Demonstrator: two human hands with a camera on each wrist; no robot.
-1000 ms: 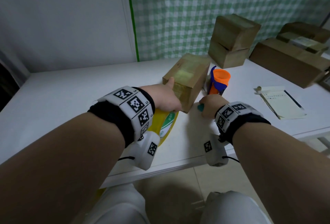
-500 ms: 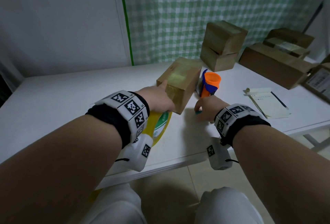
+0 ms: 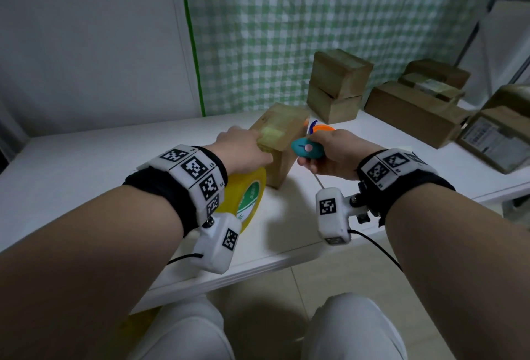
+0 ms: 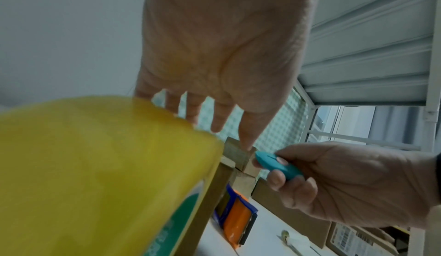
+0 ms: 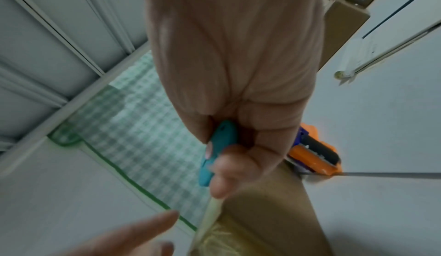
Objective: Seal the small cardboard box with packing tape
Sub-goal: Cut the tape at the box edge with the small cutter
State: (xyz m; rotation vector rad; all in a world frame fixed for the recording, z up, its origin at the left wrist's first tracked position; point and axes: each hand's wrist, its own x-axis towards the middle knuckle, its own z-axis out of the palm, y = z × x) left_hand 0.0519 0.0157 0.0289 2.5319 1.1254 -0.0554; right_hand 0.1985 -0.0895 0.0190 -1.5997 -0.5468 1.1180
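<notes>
The small cardboard box (image 3: 286, 127) stands on the white table (image 3: 86, 176), with a strip of yellowish tape (image 3: 272, 134) over its near top edge. My left hand (image 3: 246, 144) lies on that edge with straight fingers, and its thumb tip touches the box (image 4: 236, 154) in the left wrist view. A yellow tape roll (image 3: 246, 193) sits just under my left wrist, beside the box. My right hand (image 3: 324, 156) grips a teal cutter (image 3: 305, 149), whose tip is at the box's near top corner (image 4: 274, 163). No blade is visible.
An orange and blue tape dispenser (image 3: 322, 128) stands right behind the box. Two stacked boxes (image 3: 338, 84), a long box (image 3: 413, 110) and a labelled box (image 3: 499, 136) fill the back right. The table's front edge (image 3: 258, 268) runs just below my wrists.
My right hand has risen from the table with the teal cutter, up to the box's near top corner. My left hand has slid up onto the taped top edge.
</notes>
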